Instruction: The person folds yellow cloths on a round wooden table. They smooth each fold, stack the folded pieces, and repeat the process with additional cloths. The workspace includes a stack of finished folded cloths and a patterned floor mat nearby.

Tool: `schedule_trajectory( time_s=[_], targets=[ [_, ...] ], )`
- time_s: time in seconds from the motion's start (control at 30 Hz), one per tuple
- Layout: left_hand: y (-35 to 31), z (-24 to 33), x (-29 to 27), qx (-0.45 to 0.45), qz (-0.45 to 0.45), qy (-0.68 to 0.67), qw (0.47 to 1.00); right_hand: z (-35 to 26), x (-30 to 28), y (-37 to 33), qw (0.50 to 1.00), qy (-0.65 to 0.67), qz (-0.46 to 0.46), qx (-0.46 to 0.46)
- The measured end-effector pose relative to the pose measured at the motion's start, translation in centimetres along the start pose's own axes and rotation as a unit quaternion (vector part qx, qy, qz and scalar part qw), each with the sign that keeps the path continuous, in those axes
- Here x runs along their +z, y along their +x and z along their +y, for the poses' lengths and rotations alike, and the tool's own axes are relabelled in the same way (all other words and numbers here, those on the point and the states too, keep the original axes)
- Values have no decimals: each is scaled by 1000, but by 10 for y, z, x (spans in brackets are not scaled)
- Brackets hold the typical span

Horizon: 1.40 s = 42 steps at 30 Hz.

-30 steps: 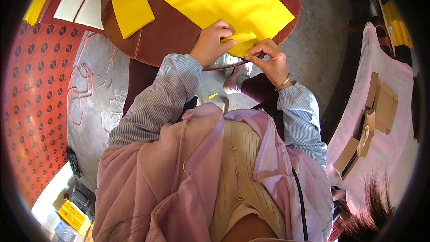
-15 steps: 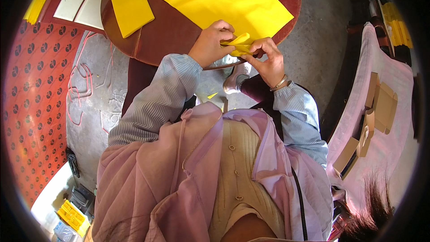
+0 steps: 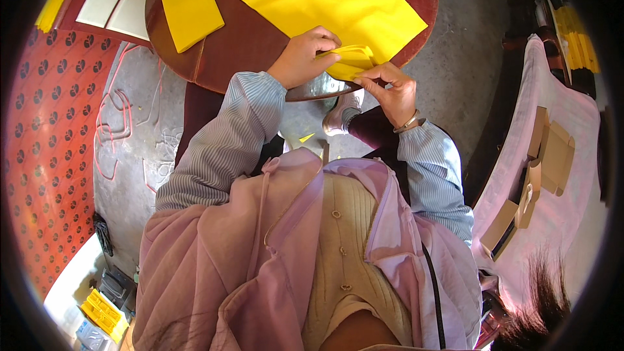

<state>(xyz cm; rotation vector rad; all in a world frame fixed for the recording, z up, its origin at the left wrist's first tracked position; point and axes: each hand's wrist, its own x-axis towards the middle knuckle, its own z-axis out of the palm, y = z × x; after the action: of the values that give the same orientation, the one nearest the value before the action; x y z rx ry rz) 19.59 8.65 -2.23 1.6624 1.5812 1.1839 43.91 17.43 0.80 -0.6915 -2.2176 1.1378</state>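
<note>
Between my two hands is a small folded piece of yellow paper (image 3: 350,62), held just over the near edge of the round brown table (image 3: 253,52). My left hand (image 3: 304,56) pinches its left end, thumb and fingers closed. At the lower right corner, my right hand (image 3: 390,88) grips the paper between thumb and fingertips. The folded layers stand slightly apart along the top. Just beyond lies a large stack of flat yellow sheets (image 3: 331,3). A narrower yellow stack (image 3: 188,6) rests on the table's left part.
Opened cardboard boxes (image 3: 556,156) lie on a pink cloth (image 3: 572,117) at the right. Red-and-black patterned sheeting (image 3: 52,136) covers the left side. Pinkish cable (image 3: 120,117) is looped on the concrete floor. A yellow crate (image 3: 104,312) stands at the lower left.
The folded yellow paper has spread out wider between my hands and its layers show more. My right hand has shifted slightly down and right, and my left hand slightly left.
</note>
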Motion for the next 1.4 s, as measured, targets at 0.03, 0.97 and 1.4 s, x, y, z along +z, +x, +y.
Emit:
schedule_trajectory(
  time_s=[0.03,0.97,1.4],
  targets=[
    [0,0,-1,5,-6,-1,1000,2,0,1,1000,12,5,14],
    [-5,9,14,9,70,-5,997,1,3,1,997,42,21,63],
    [-5,12,13,2,74,-8,997,18,-39,56,988,-40,151,22]
  ],
)
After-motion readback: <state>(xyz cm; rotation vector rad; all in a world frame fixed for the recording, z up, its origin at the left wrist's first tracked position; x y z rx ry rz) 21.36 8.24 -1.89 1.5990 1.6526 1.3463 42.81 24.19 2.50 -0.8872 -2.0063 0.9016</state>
